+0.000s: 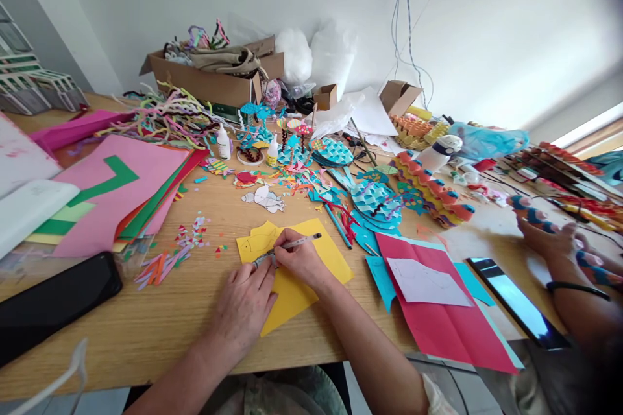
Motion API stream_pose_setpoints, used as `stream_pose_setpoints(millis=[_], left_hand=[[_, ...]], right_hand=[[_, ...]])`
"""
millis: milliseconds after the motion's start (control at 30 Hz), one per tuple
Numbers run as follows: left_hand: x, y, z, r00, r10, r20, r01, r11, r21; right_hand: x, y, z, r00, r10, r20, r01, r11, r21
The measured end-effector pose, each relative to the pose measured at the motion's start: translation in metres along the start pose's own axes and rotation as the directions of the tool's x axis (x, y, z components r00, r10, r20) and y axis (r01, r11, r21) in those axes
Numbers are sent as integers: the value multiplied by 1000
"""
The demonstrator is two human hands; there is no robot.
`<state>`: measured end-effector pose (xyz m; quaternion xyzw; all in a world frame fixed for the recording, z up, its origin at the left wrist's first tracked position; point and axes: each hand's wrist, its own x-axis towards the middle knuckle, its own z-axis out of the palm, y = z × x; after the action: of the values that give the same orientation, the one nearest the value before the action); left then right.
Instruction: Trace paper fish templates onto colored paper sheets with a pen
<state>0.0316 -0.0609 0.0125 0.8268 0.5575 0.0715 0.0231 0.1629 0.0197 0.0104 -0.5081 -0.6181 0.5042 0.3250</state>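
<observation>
A sheet of yellow paper [296, 301] lies before me on the wooden table, with fish-like outlines drawn on its upper left part. My right hand [300, 260] is closed around a pale pen [304, 241] with a dark end; its writing tip is hidden by the fingers. Resting flat on the yellow sheet's left side, my left hand [246, 301] has its fingertips on a small greyish paper piece [265, 259], mostly covered by both hands. Just beyond lies a white paper cutout with drawn lines [263, 198].
Coloured paper sheets [121, 175] and a black phone [63, 301] lie left. Paper scraps, glue bottles [224, 142] and blue paper fish [377, 201] spread ahead. Red paper [438, 292] and another phone [516, 301] are right, near another person's hand [549, 243] holding a painted bumpy strip.
</observation>
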Motion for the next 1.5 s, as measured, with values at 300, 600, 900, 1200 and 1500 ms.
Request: stream_pose_setpoints(millis=[300,600,900,1200,1500], left_hand=[[1,0,0,1000,3,-5,-3,1000,-4],[0,0,-1,1000,4,-1,-4,1000,-4],[0,0,0,1000,-2,-1,2,1000,1],[1,0,0,1000,-1,-8,1,1000,3],[0,0,0,1000,0,-9,0,1000,-2]], right_hand=[[0,0,-1,1000,-19,-14,19,999,-29],[-2,-4,-1,1000,2,-5,-2,1000,-1],[-1,-1,0,1000,15,-16,-14,998,61],[-2,-2,0,1000,2,-17,-2,1000,9],[-1,-1,-1,999,-12,-34,11,1000,-22]])
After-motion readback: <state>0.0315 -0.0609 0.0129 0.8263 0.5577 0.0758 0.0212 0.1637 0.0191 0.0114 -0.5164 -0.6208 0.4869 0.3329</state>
